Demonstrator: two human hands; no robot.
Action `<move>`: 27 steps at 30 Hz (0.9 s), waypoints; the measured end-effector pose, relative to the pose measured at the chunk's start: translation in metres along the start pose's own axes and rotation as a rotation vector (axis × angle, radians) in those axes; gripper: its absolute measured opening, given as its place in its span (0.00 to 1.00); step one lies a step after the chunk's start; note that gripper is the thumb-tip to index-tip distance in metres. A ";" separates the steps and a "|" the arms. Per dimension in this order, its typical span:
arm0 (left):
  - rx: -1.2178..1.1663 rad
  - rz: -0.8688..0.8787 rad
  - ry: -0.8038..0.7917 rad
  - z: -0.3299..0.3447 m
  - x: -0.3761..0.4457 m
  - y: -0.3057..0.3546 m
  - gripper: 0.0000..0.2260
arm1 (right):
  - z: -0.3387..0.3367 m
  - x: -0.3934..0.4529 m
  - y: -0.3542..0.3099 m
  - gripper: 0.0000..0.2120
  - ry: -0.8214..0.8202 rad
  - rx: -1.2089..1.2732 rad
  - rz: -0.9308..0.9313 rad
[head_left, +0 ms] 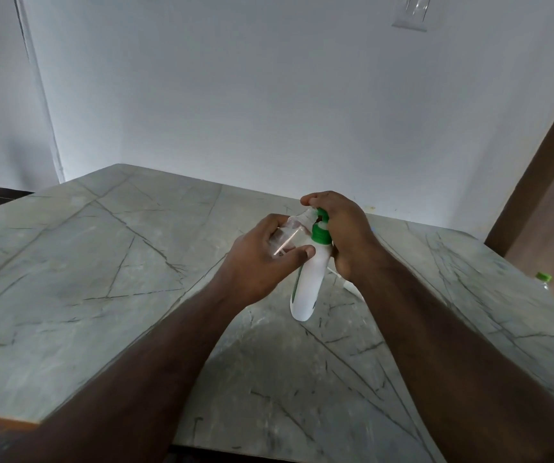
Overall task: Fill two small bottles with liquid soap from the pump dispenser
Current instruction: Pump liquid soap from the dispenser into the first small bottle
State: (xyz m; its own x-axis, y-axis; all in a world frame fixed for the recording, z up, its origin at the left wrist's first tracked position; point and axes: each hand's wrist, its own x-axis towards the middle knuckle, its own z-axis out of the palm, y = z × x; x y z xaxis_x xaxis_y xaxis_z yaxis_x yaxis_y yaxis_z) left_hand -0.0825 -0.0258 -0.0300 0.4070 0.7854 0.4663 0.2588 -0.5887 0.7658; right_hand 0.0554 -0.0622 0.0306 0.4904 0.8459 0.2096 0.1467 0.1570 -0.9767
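Note:
A white pump dispenser (309, 282) with a green pump head stands on the marble table (102, 279). My right hand (339, 225) is closed over its green pump top. My left hand (265, 259) holds a small clear bottle (290, 233) tilted against the pump's nozzle. Something small and white (352, 289) lies on the table behind my right wrist, mostly hidden, so I cannot tell what it is.
The table meets a white wall at the back. A bottle with a green cap (543, 279) shows past the table's right edge, next to a brown door frame (536, 168). The table's near edge runs under my forearms.

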 end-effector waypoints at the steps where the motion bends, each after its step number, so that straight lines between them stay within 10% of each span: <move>1: 0.003 -0.002 0.001 0.000 0.000 0.000 0.22 | 0.000 0.000 0.000 0.10 0.001 0.004 0.006; 27: -0.040 -0.010 -0.007 -0.002 -0.002 0.003 0.16 | 0.002 0.000 0.006 0.11 -0.023 0.006 -0.060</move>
State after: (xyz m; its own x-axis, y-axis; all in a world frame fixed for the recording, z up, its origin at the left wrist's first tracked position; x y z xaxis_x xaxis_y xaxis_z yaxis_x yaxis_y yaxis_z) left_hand -0.0845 -0.0288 -0.0279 0.4104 0.7897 0.4560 0.2272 -0.5728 0.7876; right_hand 0.0544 -0.0596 0.0244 0.4609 0.8465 0.2666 0.1700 0.2106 -0.9627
